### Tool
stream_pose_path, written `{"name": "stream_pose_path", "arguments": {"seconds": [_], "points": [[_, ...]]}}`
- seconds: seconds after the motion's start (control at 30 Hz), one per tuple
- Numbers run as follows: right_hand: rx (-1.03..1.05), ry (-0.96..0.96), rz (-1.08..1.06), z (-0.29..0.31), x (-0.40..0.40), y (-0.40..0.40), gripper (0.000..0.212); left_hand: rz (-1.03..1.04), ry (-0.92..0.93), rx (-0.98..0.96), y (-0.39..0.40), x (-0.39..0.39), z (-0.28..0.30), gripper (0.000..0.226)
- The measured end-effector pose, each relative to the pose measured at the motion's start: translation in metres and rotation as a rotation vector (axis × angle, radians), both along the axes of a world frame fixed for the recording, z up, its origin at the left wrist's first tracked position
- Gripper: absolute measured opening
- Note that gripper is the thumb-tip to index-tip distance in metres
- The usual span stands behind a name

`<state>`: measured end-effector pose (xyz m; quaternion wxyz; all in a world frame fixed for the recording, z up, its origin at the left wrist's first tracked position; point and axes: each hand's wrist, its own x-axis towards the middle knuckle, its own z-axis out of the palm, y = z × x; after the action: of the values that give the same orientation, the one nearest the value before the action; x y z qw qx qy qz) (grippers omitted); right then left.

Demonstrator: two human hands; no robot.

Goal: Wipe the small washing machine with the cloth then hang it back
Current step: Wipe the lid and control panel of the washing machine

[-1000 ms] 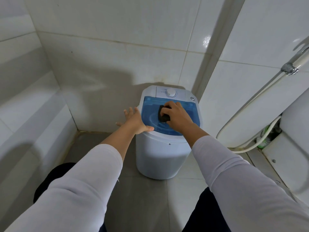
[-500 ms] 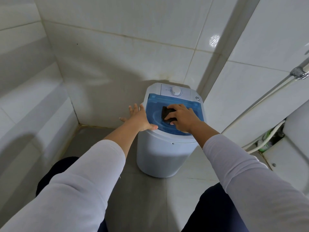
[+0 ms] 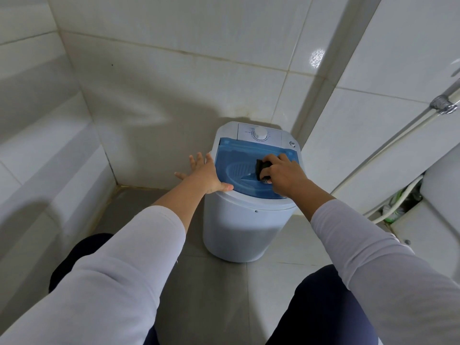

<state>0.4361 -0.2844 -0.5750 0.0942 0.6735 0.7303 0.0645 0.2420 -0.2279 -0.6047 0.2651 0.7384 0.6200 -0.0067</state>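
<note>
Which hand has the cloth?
The right hand, pressing the dark cloth on the blue lid. The left hand lies open on the washer's edge.

Both arms reach forward and down, sleeved in pale fabric to mid-forearm, wrists and lower forearms bare. The left hand (image 3: 204, 174) lies flat and open, palm down, fingers spread and pointing away, thumb stretched out to the right. The left wrist is straight, in line with the forearm. The right hand (image 3: 283, 175) is curled, knuckles up, fingers bent around a dark cloth (image 3: 262, 168) that shows at the fingertips. The right wrist bends slightly inward. Dark-trousered knees sit below each arm, well apart from the hands.
</note>
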Motion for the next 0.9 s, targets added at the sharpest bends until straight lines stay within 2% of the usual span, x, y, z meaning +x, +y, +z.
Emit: {"name": "stream_pose_path", "arguments": {"seconds": [0.13, 0.33, 0.43, 0.53, 0.7, 0.9], "points": [[0.040, 0.180, -0.091, -0.005, 0.008, -0.005, 0.036, -0.009, 0.018, 0.017, 0.000, 0.001, 0.002, 0.118], [0.034, 0.269, -0.165, 0.003, 0.015, -0.004, 0.034, -0.016, -0.013, 0.008, 0.005, -0.003, 0.002, 0.122], [0.012, 0.355, -0.267, 0.016, 0.024, 0.005, 0.030, 0.012, -0.068, 0.035, 0.015, -0.012, -0.001, 0.115], [0.079, 0.499, -0.361, 0.033, 0.036, 0.015, 0.029, 0.031, -0.104, 0.060, 0.032, -0.016, -0.004, 0.110], [0.204, 0.640, -0.367, 0.058, 0.040, 0.043, 0.027, -0.087, -0.086, 0.102, 0.059, -0.005, 0.009, 0.107], [0.264, 0.727, -0.359, 0.067, 0.026, 0.088, 0.028, -0.225, 0.038, 0.074, 0.082, 0.001, 0.012, 0.112]]}}
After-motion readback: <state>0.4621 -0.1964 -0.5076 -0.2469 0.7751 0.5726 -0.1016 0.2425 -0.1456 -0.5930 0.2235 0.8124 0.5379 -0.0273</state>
